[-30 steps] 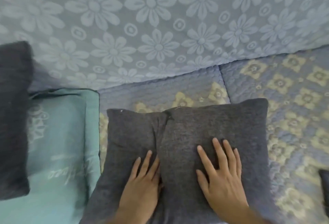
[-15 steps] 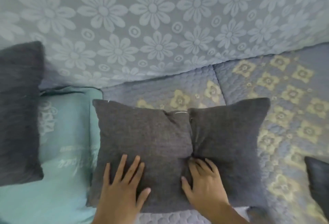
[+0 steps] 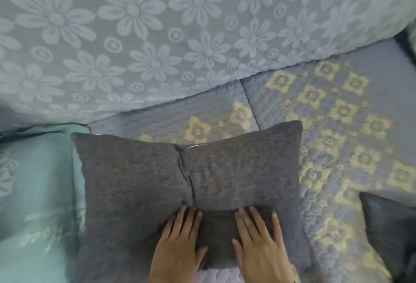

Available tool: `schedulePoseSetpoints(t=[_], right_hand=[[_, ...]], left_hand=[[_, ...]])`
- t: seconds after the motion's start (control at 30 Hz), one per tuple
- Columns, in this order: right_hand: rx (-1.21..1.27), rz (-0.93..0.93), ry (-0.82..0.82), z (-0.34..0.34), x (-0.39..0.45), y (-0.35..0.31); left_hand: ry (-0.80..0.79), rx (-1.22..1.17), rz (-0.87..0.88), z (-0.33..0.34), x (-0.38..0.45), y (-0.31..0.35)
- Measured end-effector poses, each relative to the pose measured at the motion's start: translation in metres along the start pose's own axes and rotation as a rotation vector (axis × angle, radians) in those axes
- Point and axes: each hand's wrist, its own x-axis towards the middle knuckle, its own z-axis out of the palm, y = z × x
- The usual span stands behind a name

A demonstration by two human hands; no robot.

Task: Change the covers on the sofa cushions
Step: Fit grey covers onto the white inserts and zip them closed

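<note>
I have both hands flat on the near half of the dark grey cushion, left hand and right hand side by side with a narrow strip of fabric between them. To my left a teal cushion touches it, blocking that side. On the right, quilted sofa seat lies open up to another dark cushion. Beyond, seat shows before the flowered backrest.

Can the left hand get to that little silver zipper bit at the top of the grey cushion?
Probably yes. The left hand lies flat on the grey cushion, and nothing but open fabric sits between it and the silver zipper bit at the far edge.
</note>
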Motion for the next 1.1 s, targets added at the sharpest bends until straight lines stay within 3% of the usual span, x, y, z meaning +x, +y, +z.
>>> schedulePoseSetpoints(t=[0.13,0.27,0.4,0.5,0.57,0.7,0.83,0.93,1.0,1.1], right_hand=[[-0.031,0.072,0.024,0.012,0.111,0.017],[0.001,0.105,0.14,-0.027,0.205,0.028],[0.065,0.02,0.105,-0.022,0.113,0.031],[0.168,-0.069,-0.043,-0.026,-0.003,0.006],[0.151,-0.081,-0.075,-0.042,-0.044,0.003],[0.318,0.034,-0.014,-0.073,-0.044,0.032],[0.343,0.017,0.021,-0.101,-0.001,0.035],[0.364,0.058,0.177,-0.122,0.039,0.027],[0.418,0.151,0.257,-0.128,0.066,0.03],[0.19,0.086,0.269,-0.116,0.109,0.036]], left_hand=[[0.12,-0.009,-0.081,-0.052,0.094,-0.013],[0.212,0.09,-0.2,-0.113,0.167,-0.015],[0.195,0.076,-0.077,-0.077,0.088,-0.004],[-0.146,-0.054,0.01,-0.047,-0.023,0.031],[-0.218,-0.199,-0.052,-0.057,-0.061,0.052],[0.123,-0.187,0.085,-0.094,-0.062,0.057],[0.381,-0.084,-0.005,-0.127,-0.026,0.035],[0.595,0.011,-0.063,-0.164,0.01,0.02],[0.613,0.046,-0.09,-0.176,0.038,0.007],[0.423,0.019,-0.171,-0.155,0.063,-0.01]])
